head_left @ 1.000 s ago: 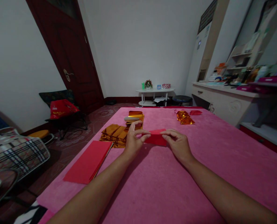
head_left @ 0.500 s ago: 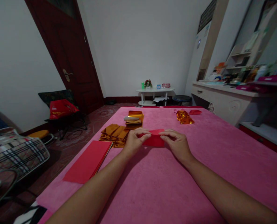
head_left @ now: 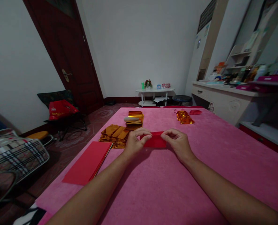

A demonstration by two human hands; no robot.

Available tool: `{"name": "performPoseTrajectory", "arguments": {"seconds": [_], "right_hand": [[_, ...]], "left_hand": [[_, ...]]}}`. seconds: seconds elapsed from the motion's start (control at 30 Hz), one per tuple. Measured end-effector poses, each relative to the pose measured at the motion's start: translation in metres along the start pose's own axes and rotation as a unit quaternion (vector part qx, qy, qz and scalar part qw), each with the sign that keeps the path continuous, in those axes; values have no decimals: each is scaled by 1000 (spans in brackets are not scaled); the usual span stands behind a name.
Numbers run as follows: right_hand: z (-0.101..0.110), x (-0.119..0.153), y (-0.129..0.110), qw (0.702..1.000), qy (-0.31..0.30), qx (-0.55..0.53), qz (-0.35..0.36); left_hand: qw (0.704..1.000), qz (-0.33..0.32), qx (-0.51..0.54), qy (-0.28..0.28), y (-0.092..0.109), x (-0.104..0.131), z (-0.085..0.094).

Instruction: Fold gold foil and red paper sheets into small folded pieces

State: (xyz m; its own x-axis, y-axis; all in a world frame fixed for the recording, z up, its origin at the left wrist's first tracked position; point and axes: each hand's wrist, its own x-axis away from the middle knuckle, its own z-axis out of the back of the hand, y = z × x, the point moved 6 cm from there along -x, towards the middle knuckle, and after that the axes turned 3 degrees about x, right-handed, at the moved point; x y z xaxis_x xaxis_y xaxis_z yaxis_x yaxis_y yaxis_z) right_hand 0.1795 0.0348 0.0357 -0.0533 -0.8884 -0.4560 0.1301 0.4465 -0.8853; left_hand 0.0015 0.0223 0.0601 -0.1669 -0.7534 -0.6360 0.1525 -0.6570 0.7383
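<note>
White walls (head_left: 134, 47) and a dark red door (head_left: 66, 59) stand behind a pink-covered bench (head_left: 214, 162). Items are listed from left to right. Beyond the left edge of the bench: checked quilted fabric (head_left: 17, 153), followed by a folding chair (head_left: 45, 97) carrying a red bag (head_left: 61, 110). Along the left edge of the bench: a flat stack of red sheets (head_left: 87, 162), set toward the near left corner. Farther along that edge: a bundle of folded gold pieces (head_left: 115, 134). Toward the far left corner: a gold foil stack (head_left: 137, 114) with a grey oval object (head_left: 131, 119) on it.

Folded red paper (head_left: 155, 140) is positioned between the left and right edges of the bench. The left hand (head_left: 135, 142) pinches its left end between thumb and fingers; the right hand (head_left: 178, 142) pinches its right end likewise. Contact between the paper's lower edge and the bench cannot be determined.

Near the far right corner: crumpled gold foil (head_left: 184, 117), then a small red piece (head_left: 195, 112) just beside it. Beyond the right edge: a white dresser (head_left: 223, 97).
</note>
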Motion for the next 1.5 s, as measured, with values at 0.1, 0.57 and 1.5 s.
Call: {"name": "performPoseTrajectory", "arguments": {"seconds": [0.1,0.57,1.5], "right_hand": [[5,-1,-2,999,36,-4,1],[13,-5,-8,998,25,27,52],[18,-3,25,975,107,-177,-87]], "left_hand": [[999,16,-14,30,-3,-1,3],[994,69,5,84,-16,-2,13],[995,41,1,87,-19,4,13]]}}
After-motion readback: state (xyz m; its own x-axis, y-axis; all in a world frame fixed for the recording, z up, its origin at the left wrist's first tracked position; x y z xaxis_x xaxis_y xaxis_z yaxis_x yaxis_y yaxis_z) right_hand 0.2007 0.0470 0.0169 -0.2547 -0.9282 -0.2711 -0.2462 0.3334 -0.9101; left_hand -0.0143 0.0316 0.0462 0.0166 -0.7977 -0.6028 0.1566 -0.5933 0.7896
